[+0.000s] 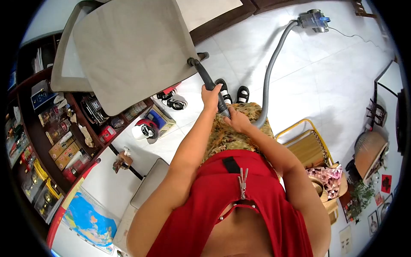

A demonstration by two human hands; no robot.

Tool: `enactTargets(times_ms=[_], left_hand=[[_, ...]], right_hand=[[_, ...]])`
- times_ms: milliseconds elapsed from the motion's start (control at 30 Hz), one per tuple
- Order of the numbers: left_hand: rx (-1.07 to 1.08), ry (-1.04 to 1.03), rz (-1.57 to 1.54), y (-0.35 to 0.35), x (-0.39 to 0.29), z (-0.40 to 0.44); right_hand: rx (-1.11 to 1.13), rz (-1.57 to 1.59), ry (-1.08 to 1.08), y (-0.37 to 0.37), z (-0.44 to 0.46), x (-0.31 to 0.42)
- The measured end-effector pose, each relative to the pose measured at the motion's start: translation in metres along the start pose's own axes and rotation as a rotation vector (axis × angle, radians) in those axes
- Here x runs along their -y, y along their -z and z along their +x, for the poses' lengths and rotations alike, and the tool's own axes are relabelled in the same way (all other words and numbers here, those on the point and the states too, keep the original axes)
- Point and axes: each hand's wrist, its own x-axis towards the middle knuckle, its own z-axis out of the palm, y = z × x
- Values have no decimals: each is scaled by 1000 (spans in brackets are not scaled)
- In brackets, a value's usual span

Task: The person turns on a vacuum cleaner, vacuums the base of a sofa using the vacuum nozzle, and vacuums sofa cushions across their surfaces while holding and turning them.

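Observation:
My left hand [210, 97] is wrapped round the dark tube of a vacuum cleaner hose [204, 77]. Lower down, my right hand [238, 120] grips the same hose near its ribbed grey section. The round nozzle [191, 62] at the hose's end meets the right edge of a large beige upholstered chair [132, 47]; whether it presses on the surface I cannot tell. From my right hand the grey hose loops up to the vacuum cleaner [314, 20], which stands on the white floor at the upper right with its thin cord trailing.
Crowded dark wooden shelves [25, 115] line the left side. Shoes [173, 100], a red and white helmet [145, 129] and a box [165, 120] lie by the chair. A yellow-framed folding chair [306, 147] stands at my right, near a basket [319, 188]. A globe-patterned map [90, 220] is lower left.

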Motion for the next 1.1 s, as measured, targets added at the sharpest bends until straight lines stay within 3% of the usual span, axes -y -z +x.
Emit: enactTargets(times_ms=[133,200,367,500,633,733,933,1100], left_hand=[[-29,-92,85,-14,-11,-6],[59,-64,-1,-20,-38,-12],[-5,-325,270,-45,-71,42],[32,-165,267,-46,-93,89],[8,-241,382,-39,-58,87],[-58,-230,440,-31,-20,49],[-38,-34,241,-19,22,-2],[-95,104,-169,2,30,-24]], right_hand=[[-128,47,61,-11,-7,-10],[-126,73,36,6,-11,7],[-233,184,77,38,35,31],[-244,157,53,48,72,46],[-135,165,-2,23,83,16],[-90,-28,33,1,60,-22],[-59,-138,22,-18,5,-43],[-78,-207,132,-9,-24,-41]])
